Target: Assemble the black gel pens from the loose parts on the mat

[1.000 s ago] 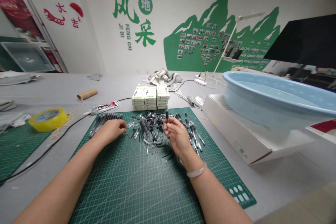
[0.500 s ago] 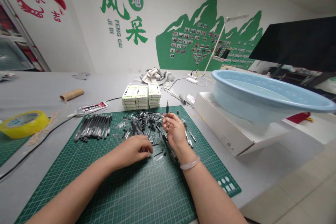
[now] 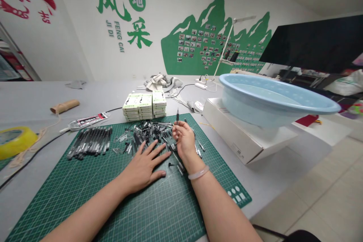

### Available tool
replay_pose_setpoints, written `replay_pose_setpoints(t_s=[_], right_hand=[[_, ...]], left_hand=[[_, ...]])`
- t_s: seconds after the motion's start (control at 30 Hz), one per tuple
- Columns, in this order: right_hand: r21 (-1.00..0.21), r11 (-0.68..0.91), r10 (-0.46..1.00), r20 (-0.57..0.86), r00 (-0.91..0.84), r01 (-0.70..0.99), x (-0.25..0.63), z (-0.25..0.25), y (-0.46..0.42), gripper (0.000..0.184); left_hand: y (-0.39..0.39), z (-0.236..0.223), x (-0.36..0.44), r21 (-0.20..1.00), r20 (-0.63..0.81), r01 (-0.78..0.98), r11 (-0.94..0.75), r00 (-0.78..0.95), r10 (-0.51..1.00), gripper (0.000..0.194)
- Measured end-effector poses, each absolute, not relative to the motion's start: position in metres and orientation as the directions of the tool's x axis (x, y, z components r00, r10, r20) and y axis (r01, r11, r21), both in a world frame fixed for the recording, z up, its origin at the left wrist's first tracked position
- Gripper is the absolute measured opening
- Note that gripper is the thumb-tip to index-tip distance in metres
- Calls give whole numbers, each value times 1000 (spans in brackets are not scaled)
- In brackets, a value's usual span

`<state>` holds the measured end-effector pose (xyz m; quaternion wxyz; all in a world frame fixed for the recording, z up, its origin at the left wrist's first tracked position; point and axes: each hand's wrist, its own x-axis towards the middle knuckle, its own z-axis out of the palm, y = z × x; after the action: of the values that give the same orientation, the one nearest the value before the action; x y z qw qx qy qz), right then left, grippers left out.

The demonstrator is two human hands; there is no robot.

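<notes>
My right hand [image 3: 185,141] pinches a pen [image 3: 177,115] upright, its pointed tip facing up above the fingers. My left hand [image 3: 144,168] lies palm down with spread fingers on the green cutting mat [image 3: 136,215], its fingertips at the near edge of a heap of loose pen parts [image 3: 150,130]. What lies under the palm is hidden. A row of pens [image 3: 90,141] is laid side by side at the left of the mat. A small black part [image 3: 171,165] rests on the mat between my hands.
Stacked small boxes [image 3: 144,106] stand behind the heap. To the right, a blue basin [image 3: 272,94] sits on a white carton [image 3: 227,132]. Yellow tape [image 3: 17,141], a brown tube [image 3: 65,106] and a plastic packet [image 3: 89,121] lie at left. Cloths [image 3: 160,82] are at the back.
My left hand has gone from curled fingers to spread flat at the heap's near edge. Small parts beside it are now out of sight. My right hand still holds the pen upright; the view has shifted slightly.
</notes>
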<state>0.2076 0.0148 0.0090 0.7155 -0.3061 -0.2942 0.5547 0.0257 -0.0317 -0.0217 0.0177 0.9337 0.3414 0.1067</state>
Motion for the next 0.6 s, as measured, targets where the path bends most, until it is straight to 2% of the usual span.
replay_pose_setpoints(t_s=[0.13,0.2,0.27,0.43,0.6], right_hand=[[-764,200,973,79,218,-613,207,11,14,15],[-767,194,974,75,215,-611,206,12,14,15],[-771,180,976,65,206,-611,206,12,15,16],[-777,169,979,63,192,-607,203,9,16,16],[-780,172,980,72,186,-602,200,7,16,16]], left_hand=[[-16,-15,13,223,180,697,-681,657,732,48],[-5,-7,12,317,221,727,-609,568,793,44],[7,1,16,363,267,754,-547,478,837,39],[27,13,43,305,249,798,-520,460,852,20],[27,9,69,210,138,897,-390,367,920,17]])
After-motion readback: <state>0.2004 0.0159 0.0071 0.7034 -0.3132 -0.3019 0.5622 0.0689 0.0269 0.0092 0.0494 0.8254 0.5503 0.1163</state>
